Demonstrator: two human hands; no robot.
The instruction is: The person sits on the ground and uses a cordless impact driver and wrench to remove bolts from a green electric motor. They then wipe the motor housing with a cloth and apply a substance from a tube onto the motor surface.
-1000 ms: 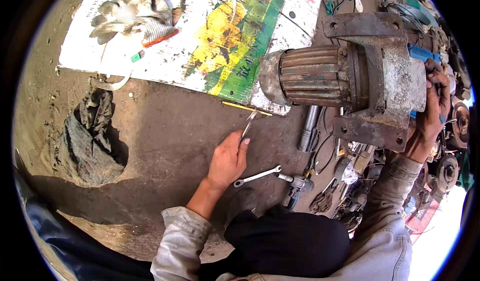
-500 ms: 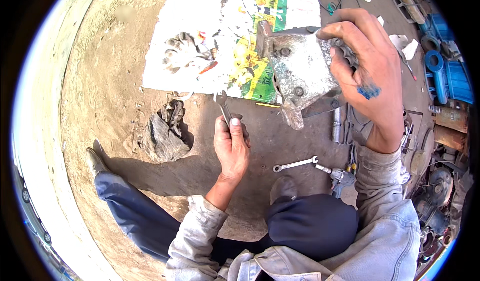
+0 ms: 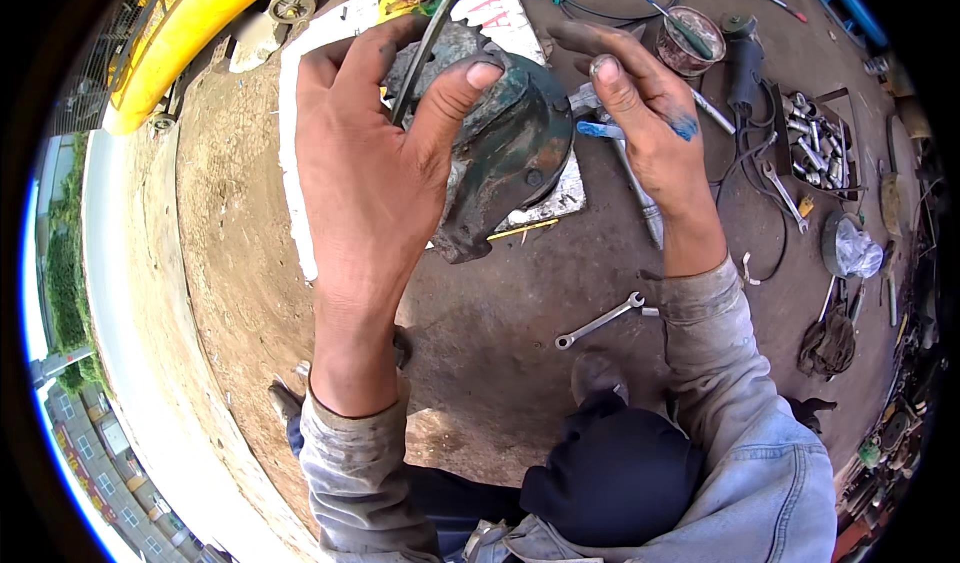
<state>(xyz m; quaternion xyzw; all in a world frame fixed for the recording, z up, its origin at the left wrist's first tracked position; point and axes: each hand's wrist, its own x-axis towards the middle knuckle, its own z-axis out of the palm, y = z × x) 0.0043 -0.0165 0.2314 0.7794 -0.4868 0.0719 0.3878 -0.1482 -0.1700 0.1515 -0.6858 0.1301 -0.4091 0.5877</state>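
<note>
A wrench (image 3: 430, 48), seen nearly edge-on, is held in my left hand (image 3: 370, 163) between thumb and curled fingers. It slants upward across a heavy, greasy cast-metal housing (image 3: 515, 133) with dark green paint and bolts on its round flange. Part of the housing is hidden behind my left hand. My right hand (image 3: 650, 133), blue-smeared near the thumb, is raised just right of the flange. Its fingers are apart and nothing shows in them. Beneath the housing lies a printed white sheet (image 3: 568, 195).
A combination wrench (image 3: 600, 321) lies on the ground near my foot. At right are a socket box (image 3: 815, 148), a round tin (image 3: 690, 43), cables and a plastic-wrapped item (image 3: 855, 250). A yellow machine part (image 3: 185, 33) stands at far left.
My left hand has moved forward with the wrench, up to the housing. My right hand has come off the housing, which now shows a different side. The whole view has shifted.
</note>
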